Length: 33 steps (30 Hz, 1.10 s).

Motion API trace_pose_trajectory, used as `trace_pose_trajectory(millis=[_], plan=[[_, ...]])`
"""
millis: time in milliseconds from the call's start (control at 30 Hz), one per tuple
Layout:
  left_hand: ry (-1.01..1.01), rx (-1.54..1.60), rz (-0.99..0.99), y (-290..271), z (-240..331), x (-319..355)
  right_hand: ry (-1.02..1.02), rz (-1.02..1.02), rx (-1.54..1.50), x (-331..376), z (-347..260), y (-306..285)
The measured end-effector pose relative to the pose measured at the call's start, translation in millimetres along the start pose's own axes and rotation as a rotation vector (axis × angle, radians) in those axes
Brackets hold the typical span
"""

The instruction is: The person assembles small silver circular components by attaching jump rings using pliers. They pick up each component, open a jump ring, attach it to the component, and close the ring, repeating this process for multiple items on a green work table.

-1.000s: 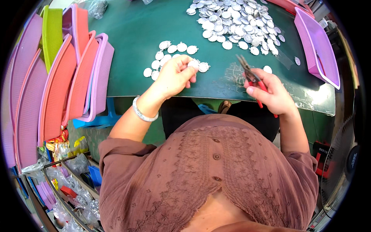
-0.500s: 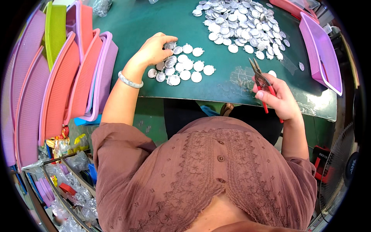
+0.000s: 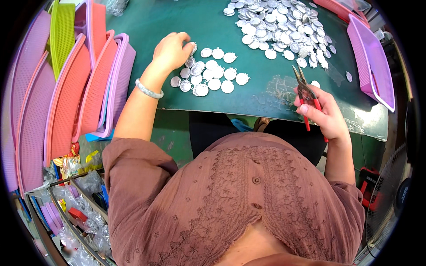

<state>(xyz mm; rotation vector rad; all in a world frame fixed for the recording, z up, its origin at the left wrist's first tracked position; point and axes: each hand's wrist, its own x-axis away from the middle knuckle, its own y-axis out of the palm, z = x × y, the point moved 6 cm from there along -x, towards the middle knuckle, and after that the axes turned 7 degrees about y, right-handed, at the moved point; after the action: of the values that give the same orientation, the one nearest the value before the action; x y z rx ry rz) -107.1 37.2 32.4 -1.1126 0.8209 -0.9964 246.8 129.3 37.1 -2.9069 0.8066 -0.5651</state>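
Note:
My left hand (image 3: pixel 172 52) is over the left end of a small group of round silver pendants (image 3: pixel 214 84). Its fingers are curled, and a pendant (image 3: pixel 193 48) shows at the thumb tip, partly hidden by the hand. My right hand (image 3: pixel 327 114) is closed around pliers (image 3: pixel 306 91) with red handles, their dark jaws pointing away from me and slightly parted, nothing between them. Just beyond that hand lies a single pendant (image 3: pixel 315 83). A big heap of similar pendants (image 3: pixel 284 31) covers the far right of the green table (image 3: pixel 155 93).
Stacked purple, orange and green plastic baskets (image 3: pixel 66 102) line the left side. A purple basket (image 3: pixel 370 66) stands at the table's right edge, a lone pendant (image 3: pixel 349 76) beside it. A fan (image 3: pixel 386 199) is at lower right. Bagged items fill a shelf (image 3: pixel 80 208) at lower left.
My left hand has lifted slightly away and to the left from the small group, with a pendant at its fingers. My right hand keeps its grip on the pliers, almost still.

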Motion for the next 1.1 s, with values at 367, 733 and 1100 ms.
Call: trace_pose_trajectory(millis=[367,733,1100], plan=[[0.360,0.033,0.069,16,22,6,0.006,-0.007,-0.030,0,4,0],[0.256,0.164,0.131,9,12,14,-0.003,0.001,-0.090,5,3,-3],[0.439,0.042,-0.069,16,28,53,-0.086,0.563,0.711,39,6,-107]])
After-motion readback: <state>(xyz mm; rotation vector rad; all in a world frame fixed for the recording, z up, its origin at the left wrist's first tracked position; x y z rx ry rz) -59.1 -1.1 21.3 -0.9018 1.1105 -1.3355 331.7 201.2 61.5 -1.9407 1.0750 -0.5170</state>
